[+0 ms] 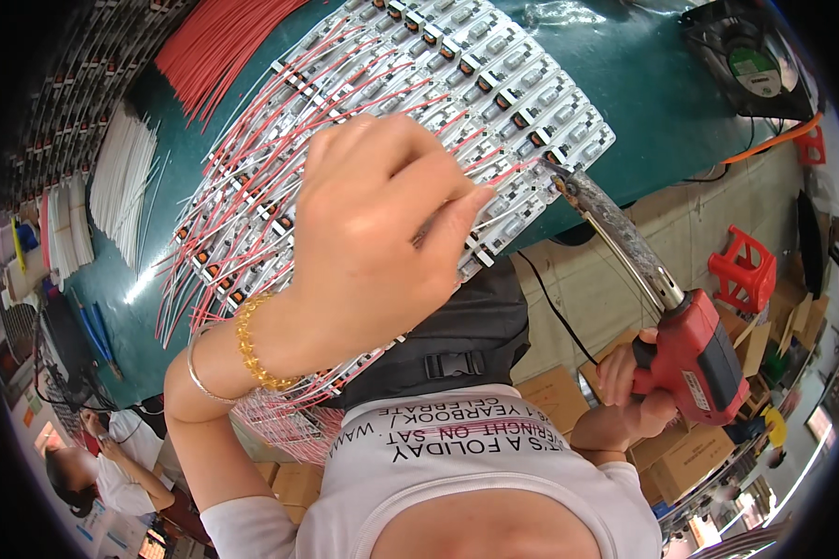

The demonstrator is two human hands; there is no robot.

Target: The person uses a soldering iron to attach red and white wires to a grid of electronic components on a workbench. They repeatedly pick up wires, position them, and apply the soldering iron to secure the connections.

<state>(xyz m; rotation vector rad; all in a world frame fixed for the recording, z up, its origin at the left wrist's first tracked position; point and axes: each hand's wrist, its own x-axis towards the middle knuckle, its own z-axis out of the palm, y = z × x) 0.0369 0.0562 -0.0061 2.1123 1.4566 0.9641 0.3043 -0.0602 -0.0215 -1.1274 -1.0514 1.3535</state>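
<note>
Rows of small white circuit boards lie side by side on the green table, with red and white wires running from many of them. My left hand is over the boards, thumb and fingers pinched on a thin red wire that reaches the end board at the right. In my right hand is a red and black soldering gun, gripped by its handle. Its long metal barrel points up and left, with the tip close to the wire's end; whether they touch, I cannot tell. My left palm is hidden.
Bundles of red wires and white wires lie on the green table to the left. Blue-handled pliers are near its left edge. A black fan stands at the far right. Beyond are a red stool, cardboard boxes and another person.
</note>
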